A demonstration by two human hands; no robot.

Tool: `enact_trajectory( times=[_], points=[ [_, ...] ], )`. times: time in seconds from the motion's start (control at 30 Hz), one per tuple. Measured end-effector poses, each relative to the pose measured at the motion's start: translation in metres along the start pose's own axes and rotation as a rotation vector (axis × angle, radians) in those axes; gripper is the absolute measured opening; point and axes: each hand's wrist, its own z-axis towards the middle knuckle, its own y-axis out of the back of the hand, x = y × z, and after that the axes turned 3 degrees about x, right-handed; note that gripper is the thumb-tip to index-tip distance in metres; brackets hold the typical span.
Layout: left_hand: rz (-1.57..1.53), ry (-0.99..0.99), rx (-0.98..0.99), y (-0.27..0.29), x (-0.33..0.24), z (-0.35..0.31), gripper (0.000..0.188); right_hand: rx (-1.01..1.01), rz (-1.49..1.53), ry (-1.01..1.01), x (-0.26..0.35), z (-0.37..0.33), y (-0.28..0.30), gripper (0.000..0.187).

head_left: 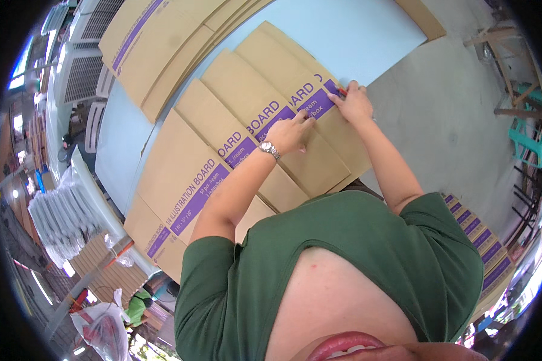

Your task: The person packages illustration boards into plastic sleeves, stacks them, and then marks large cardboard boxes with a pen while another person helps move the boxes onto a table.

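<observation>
Flat brown cardboard box blanks [223, 90] with purple printed bands lie overlapped like a fan on a pale blue table [343, 36]. My left hand [288, 133] rests on the middle blanks, fingers stretched forward over the purple band, holding nothing that I can see. A silver watch [270, 150] is on that wrist. Close to the far right corner of the top blanks, my right hand [354, 105] is closed around a small, thin red item [341, 90], possibly a pen; most of it is hidden by the fingers.
Another stack of flat cardboard [162, 54] lies at the table's far left. Plastic-wrapped bundles [66, 219] stand at the left, near white chairs [87, 72]. More purple-banded cardboard [488, 253] is stacked at lower right. A green stool [527, 143] stands on the grey floor.
</observation>
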Motion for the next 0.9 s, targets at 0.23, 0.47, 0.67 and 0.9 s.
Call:
enact_trajectory(
  times=[0.23, 0.47, 0.67, 0.9],
  points=[
    [0.038, 0.06, -0.04, 0.023, 0.012, 0.048, 0.076, 0.326, -0.15, 0.045, -0.008, 0.079, 0.027, 0.053],
    [-0.062, 0.015, -0.126, 0.051, -0.006, 0.09, 0.078, 0.333, -0.091, 0.209, -0.014, 0.096, 0.006, 0.042],
    [-0.091, 0.042, -0.078, 0.046, -0.014, 0.099, 0.076, 0.226, 0.014, 0.138, -0.024, 0.096, 0.02, 0.042],
    [-0.234, -0.035, -0.266, 0.026, -0.001, 0.101, 0.061, 0.136, -0.153, 0.103, -0.024, 0.091, 0.032, 0.043]
  ],
)
